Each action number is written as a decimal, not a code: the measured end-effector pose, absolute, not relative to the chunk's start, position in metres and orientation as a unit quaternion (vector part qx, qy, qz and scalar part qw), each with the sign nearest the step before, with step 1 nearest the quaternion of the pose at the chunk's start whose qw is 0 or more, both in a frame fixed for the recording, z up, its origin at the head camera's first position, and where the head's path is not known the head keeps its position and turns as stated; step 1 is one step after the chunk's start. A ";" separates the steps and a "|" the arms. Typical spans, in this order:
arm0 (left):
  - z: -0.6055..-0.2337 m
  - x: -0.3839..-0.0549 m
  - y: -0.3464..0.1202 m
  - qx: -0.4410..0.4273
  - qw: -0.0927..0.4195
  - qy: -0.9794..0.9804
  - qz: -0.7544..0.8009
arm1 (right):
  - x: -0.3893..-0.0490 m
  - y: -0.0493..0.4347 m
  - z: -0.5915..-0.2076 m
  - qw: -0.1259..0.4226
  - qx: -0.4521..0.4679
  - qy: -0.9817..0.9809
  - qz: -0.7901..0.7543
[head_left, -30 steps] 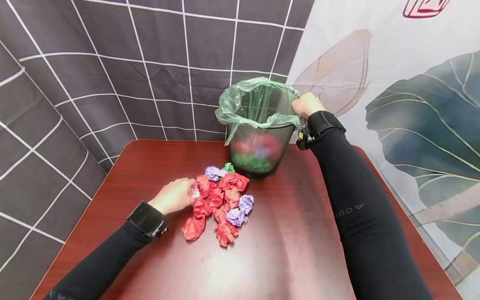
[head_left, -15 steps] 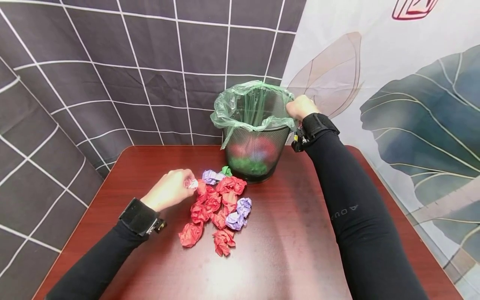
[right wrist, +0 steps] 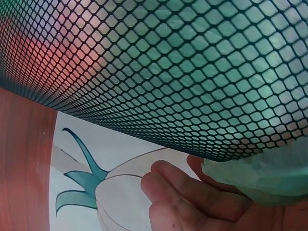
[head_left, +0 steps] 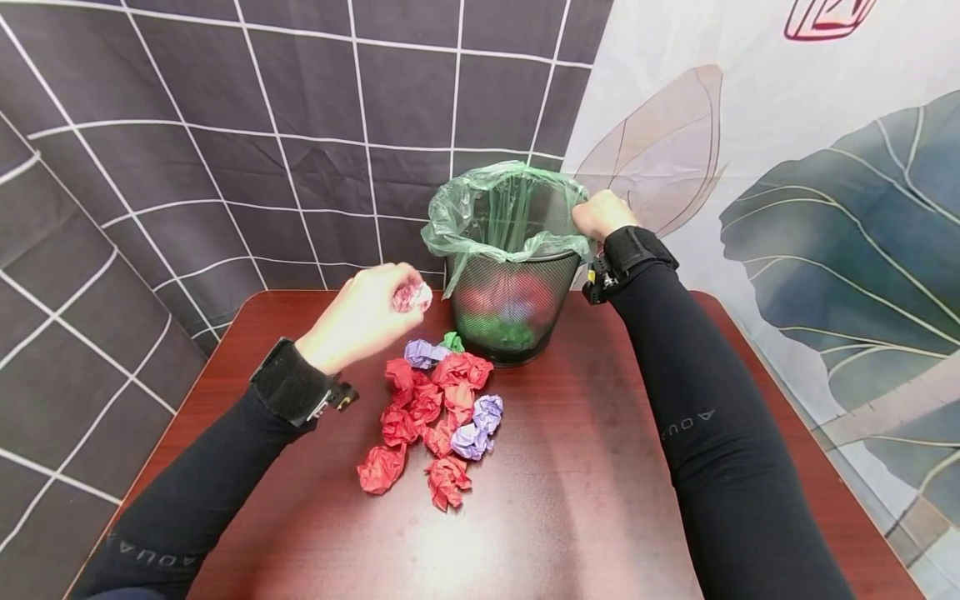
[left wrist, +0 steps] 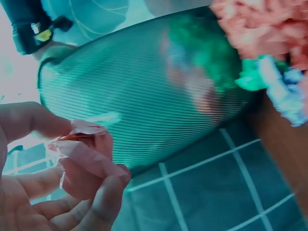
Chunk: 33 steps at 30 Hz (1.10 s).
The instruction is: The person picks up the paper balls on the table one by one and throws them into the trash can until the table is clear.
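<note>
A crumpled pink-and-white paper ball (head_left: 412,297) is pinched in my left hand (head_left: 367,312), lifted above the table left of the bin. The left wrist view shows thumb and fingertips round the pink paper (left wrist: 89,159). My right hand (head_left: 603,216) grips the right rim of the black mesh trash bin (head_left: 517,308). Over that rim folds a green plastic bag (head_left: 468,225), and in the right wrist view its edge lies against the curled fingers (right wrist: 192,192). Red, purple and green paper shows through the mesh, low in the bin.
Several red paper balls (head_left: 426,402) lie heaped before the bin. Purple balls (head_left: 471,442) sit at the heap's right, another purple piece (head_left: 423,353) and a green one (head_left: 452,341) at its back. Grey gridded cloth (head_left: 300,167) hangs behind the brown table (head_left: 570,483).
My left hand has picked the pink-and-white paper ball up from beside the heap and moved up and right, towards the bin. The right hand keeps its grip on the rim.
</note>
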<state>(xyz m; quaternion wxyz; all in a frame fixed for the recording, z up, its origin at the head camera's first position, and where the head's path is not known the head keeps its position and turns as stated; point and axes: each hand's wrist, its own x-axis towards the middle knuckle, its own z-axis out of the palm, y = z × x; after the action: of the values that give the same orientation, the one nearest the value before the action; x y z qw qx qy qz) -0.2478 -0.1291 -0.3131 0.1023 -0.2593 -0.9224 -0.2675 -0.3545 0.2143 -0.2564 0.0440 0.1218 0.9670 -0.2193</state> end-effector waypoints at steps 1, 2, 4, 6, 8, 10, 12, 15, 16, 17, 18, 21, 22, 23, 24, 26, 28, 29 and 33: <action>-0.307 -0.249 -0.125 -0.262 0.112 -0.920 -0.270 | -0.355 0.214 -0.257 0.044 0.121 0.967 -0.219; -0.302 -0.250 -0.122 -0.265 0.123 -0.917 -0.271 | -0.355 0.214 -0.257 0.044 0.122 0.967 -0.218; -0.292 -0.251 -0.115 -0.272 0.140 -0.912 -0.272 | -0.355 0.215 -0.257 0.044 0.122 0.967 -0.218; -0.282 -0.252 -0.108 -0.281 0.160 -0.906 -0.274 | -0.355 0.215 -0.257 0.042 0.123 0.967 -0.217; -0.272 -0.254 -0.102 -0.285 0.177 -0.901 -0.274 | -0.355 0.215 -0.257 0.039 0.124 0.968 -0.216; -0.262 -0.257 -0.096 -0.287 0.189 -0.896 -0.280 | -0.355 0.215 -0.257 0.036 0.124 0.968 -0.216; -0.252 -0.259 -0.091 -0.285 0.196 -0.894 -0.285 | -0.355 0.215 -0.257 0.037 0.124 0.967 -0.218; -0.238 -0.264 -0.082 -0.280 0.194 -0.895 -0.289 | -0.355 0.215 -0.257 0.044 0.127 0.966 -0.223; -0.234 -0.266 -0.079 -0.278 0.192 -0.896 -0.288 | -0.355 0.215 -0.257 0.045 0.128 0.965 -0.224; -0.231 -0.269 -0.076 -0.276 0.191 -0.898 -0.284 | -0.356 0.215 -0.258 0.047 0.130 0.964 -0.226; -0.228 -0.272 -0.073 -0.274 0.189 -0.900 -0.281 | -0.355 0.215 -0.258 0.047 0.131 0.965 -0.224; -0.224 -0.282 -0.063 -0.275 0.184 -0.904 -0.270 | -0.353 0.214 -0.258 0.048 0.129 0.967 -0.216; -0.223 -0.285 -0.059 -0.274 0.184 -0.906 -0.264 | -0.352 0.213 -0.258 0.049 0.129 0.967 -0.215; -0.222 -0.289 -0.056 -0.272 0.183 -0.909 -0.256 | -0.350 0.212 -0.257 0.051 0.127 0.967 -0.212; -0.222 -0.292 -0.053 -0.269 0.180 -0.913 -0.249 | -0.349 0.211 -0.256 0.051 0.126 0.968 -0.210; -0.220 -0.298 -0.046 -0.259 0.173 -0.922 -0.228 | -0.347 0.209 -0.255 0.054 0.128 0.968 -0.209; -0.219 -0.304 -0.040 -0.248 0.164 -0.932 -0.209 | -0.346 0.209 -0.253 0.053 0.130 0.968 -0.209; -0.218 -0.308 -0.037 -0.243 0.159 -0.936 -0.201 | -0.346 0.210 -0.253 0.051 0.132 0.968 -0.208; -0.218 -0.318 -0.026 -0.229 0.142 -0.946 -0.183 | -0.347 0.211 -0.252 0.054 0.134 0.968 -0.206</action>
<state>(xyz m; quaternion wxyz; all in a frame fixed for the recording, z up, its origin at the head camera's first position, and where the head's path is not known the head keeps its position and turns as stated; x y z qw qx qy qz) -0.3179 -0.0260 -0.2175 0.1423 -0.2287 -0.9455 -0.1828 -0.3466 0.2114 -0.2517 0.0537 0.1342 0.9678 -0.2063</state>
